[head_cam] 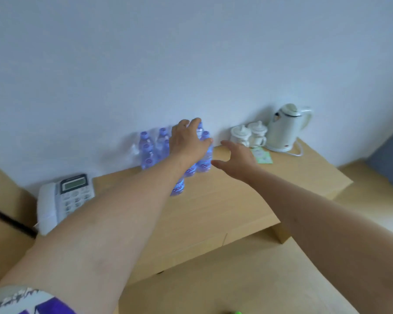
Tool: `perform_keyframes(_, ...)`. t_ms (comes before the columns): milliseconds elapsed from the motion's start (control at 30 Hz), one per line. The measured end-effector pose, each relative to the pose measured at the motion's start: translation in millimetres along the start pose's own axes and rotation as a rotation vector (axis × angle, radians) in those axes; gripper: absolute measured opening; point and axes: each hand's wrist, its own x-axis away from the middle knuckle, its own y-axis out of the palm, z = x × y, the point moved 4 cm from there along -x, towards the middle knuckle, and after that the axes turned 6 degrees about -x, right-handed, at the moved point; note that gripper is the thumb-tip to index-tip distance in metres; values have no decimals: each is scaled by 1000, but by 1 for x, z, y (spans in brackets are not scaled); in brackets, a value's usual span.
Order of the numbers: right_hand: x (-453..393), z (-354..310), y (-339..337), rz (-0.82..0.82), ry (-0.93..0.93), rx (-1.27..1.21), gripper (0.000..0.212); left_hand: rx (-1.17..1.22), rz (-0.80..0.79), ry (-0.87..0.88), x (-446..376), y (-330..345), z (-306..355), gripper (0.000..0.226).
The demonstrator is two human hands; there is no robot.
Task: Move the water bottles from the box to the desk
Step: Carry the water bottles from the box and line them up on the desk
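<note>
Several clear water bottles with blue labels (148, 152) stand in a cluster on the light wooden desk (225, 200), against the white wall. My left hand (187, 141) reaches over the right side of the cluster. Its fingers curl over the bottle tops and its thumb wraps round one water bottle (205, 159). My right hand (236, 159) hovers just right of that bottle with its fingers spread, holding nothing. Another bottle (178, 189) shows below my left wrist. The box is not in view.
A white telephone (64, 198) sits at the desk's left end. At the back right stand two white lidded cups (249, 135), a white electric kettle (286, 128) and a green card (262, 156). A lower wooden surface (236, 279) lies nearer to me.
</note>
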Motion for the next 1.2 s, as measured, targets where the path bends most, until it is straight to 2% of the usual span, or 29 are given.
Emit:
perform_keyframes(200,57,85,-103,217,164,-31,72,72,-84,210,12,41,137,69)
perform_keyframes(467,176,214,-248,426,400,31,74,111,-223,519,81,108,359,73)
perform_keyframes(867,404,397,-461,707,680,133,76,241,-358,877,255,190,682,72)
perform_keyframes(967,475,435,-496,789,778,116,67,283,-403,994,315,208,751,68)
perform_keyframes(1067,545,469,-520,882,878,98,67,312,-462,1109,377,225,816,62)
perform_keyframes(1200,635,516,-542,967,1042,108,68,312,-532,1263,468,252,895,68)
